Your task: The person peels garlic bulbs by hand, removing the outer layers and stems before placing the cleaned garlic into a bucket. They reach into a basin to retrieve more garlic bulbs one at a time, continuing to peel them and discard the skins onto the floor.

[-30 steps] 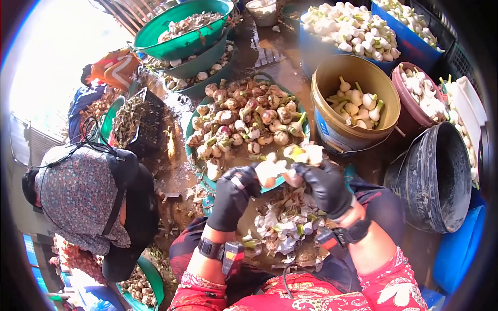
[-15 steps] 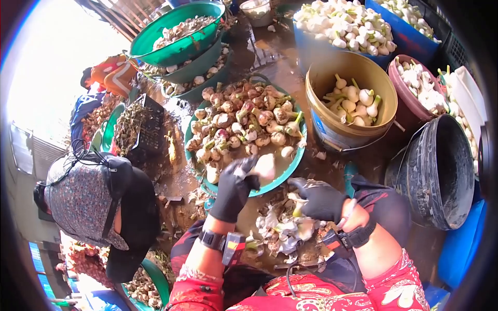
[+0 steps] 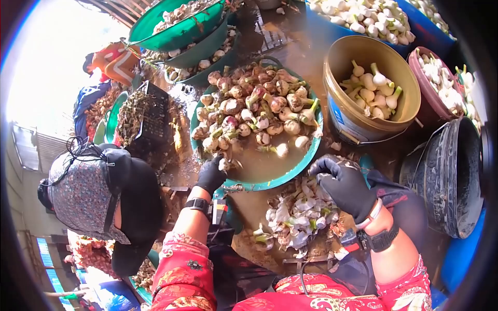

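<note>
My left hand point(image 3: 211, 175), in a black glove, is at the near left rim of a green basin point(image 3: 290, 180). Its fingers close on a garlic bulb point(image 3: 224, 165), partly hidden by the glove. Muddy bulbs point(image 3: 244, 106) are heaped in the basin, with brown water along its near side. My right hand point(image 3: 346, 187), also gloved in black, is raised over a pile of garlic skins point(image 3: 295, 217) between my knees. Its fingers are curled, and I cannot make out what is inside them.
A yellow bucket point(image 3: 332, 83) with cleaned bulbs stands beyond the basin to the right. A black bucket point(image 3: 441, 176) lies tipped nearby. Blue tubs point(image 3: 324, 26) of white bulbs are at the back. A person in a patterned hat point(image 3: 85, 192) is close on my left, near a black crate point(image 3: 155, 114).
My left hand has moved left to the basin's edge; the large pale bulb it held is gone, and a different bulb is in its fingers. My right hand has risen slightly and moved right.
</note>
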A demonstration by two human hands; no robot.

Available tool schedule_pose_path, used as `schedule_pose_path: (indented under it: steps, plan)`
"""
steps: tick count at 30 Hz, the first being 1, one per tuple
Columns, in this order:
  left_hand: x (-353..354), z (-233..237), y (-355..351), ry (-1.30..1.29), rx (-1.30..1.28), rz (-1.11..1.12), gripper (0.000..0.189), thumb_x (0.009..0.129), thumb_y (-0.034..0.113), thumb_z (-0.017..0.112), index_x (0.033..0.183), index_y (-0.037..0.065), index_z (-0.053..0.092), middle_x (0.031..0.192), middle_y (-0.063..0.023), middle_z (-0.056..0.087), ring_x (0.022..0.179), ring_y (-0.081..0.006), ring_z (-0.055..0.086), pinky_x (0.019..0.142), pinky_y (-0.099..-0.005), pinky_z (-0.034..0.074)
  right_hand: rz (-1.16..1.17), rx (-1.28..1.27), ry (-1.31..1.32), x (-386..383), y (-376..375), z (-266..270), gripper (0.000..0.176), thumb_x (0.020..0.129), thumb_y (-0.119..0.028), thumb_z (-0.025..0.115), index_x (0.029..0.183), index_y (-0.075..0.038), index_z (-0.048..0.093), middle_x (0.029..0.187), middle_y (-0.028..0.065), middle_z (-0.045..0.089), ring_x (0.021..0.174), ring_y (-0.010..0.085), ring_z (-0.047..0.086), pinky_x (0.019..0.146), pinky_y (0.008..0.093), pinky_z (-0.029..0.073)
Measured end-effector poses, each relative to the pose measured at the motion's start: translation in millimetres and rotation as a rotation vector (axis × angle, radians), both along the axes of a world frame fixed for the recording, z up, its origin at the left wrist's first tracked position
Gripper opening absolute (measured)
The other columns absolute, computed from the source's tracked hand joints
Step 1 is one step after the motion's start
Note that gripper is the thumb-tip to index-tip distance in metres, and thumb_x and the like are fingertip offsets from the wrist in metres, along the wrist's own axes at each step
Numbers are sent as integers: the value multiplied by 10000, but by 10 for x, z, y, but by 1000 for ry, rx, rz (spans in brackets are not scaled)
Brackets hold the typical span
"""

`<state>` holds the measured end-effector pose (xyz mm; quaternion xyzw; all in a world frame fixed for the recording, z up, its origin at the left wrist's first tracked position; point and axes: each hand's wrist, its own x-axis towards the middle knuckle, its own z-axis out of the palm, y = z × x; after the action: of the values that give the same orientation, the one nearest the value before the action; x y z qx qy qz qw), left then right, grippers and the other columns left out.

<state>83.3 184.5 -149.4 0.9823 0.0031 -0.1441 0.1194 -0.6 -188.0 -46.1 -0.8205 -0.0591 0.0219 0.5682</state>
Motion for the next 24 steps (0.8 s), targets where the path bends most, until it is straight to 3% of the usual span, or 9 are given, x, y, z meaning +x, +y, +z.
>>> schedule_pose_path:
  steps: [3, 7, 10, 13, 15, 17, 19, 21, 24]
  plan:
    - [41, -261, -32, 38, 135, -25, 734, 651, 138, 670, 1342, 251, 451, 1316, -279, 410, 1181, -470, 442, 1004, -459, 398, 65, 130, 380, 0, 62, 134, 141, 761, -85, 546, 858, -35, 635, 750, 150, 611, 706, 281, 609, 652, 367, 472]
    - [171, -393, -77, 90, 278, -86, 587, 663, 219, 699, 1231, 269, 561, 1274, -264, 446, 1123, -453, 497, 961, -467, 437, 138, -204, -113, 84, 87, 26, 220, 744, -106, 543, 933, -33, 631, 851, 167, 621, 798, 312, 612, 725, 393, 475]
    - [229, -269, -107, 91, 33, 135, 335, 701, 260, 718, 1019, 161, 688, 1059, -252, 582, 949, -410, 601, 863, -409, 499, 139, -126, 20, 90, 147, 69, 225, 763, -139, 557, 946, -28, 627, 893, 174, 623, 810, 319, 612, 739, 396, 475]
    - [100, 209, -297, 291, -835, 513, 344, 758, 179, 690, 1045, 5, 613, 900, -152, 631, 814, -293, 625, 747, -374, 501, 200, -56, 259, 83, 243, 119, 220, 781, -164, 571, 935, -18, 631, 933, 172, 630, 825, 327, 612, 747, 398, 477]
    - [-99, 494, -440, 382, -1203, 432, 331, 806, 181, 665, 1065, -4, 572, 916, -99, 634, 790, -243, 618, 714, -355, 499, 269, 11, 335, 41, 354, -172, 309, 831, -230, 604, 1076, -42, 607, 940, 170, 639, 811, 289, 625, 738, 374, 480]
    - [-348, 735, -731, 539, -1516, 630, 339, 929, 326, 520, 1117, 45, 544, 988, -81, 631, 830, -204, 617, 753, -339, 510, 274, 255, 501, -18, 548, -189, 531, 907, -238, 597, 1353, -36, 391, 1095, 104, 582, 963, 89, 530, 804, 263, 458]
    - [-660, 993, -1073, 504, -1657, 520, 370, 938, 360, 499, 1138, 53, 545, 1042, -77, 627, 879, -217, 614, 814, -364, 503, 288, 235, 445, -41, 694, -75, 644, 923, -246, 588, 1425, -42, 240, 1127, 100, 548, 996, 86, 504, 834, 257, 443]
    - [-923, 1132, -1370, 516, -1787, 326, 394, 948, 365, 482, 1171, 45, 537, 1066, -70, 617, 894, -195, 612, 840, -350, 496, 156, 750, 376, -67, 842, -263, 578, 889, -203, 620, 1368, -76, 324, 872, 67, 611, 655, 106, 548, 560, 244, 465]
    - [-1062, 1206, -1320, 321, -1609, 294, 399, 938, 244, 524, 1248, -5, 488, 1116, -105, 592, 972, -200, 596, 865, -354, 498, 51, 714, 522, -46, 650, -150, 442, 869, -100, 618, 1257, -58, 412, 864, 43, 604, 671, 83, 570, 558, 219, 500]
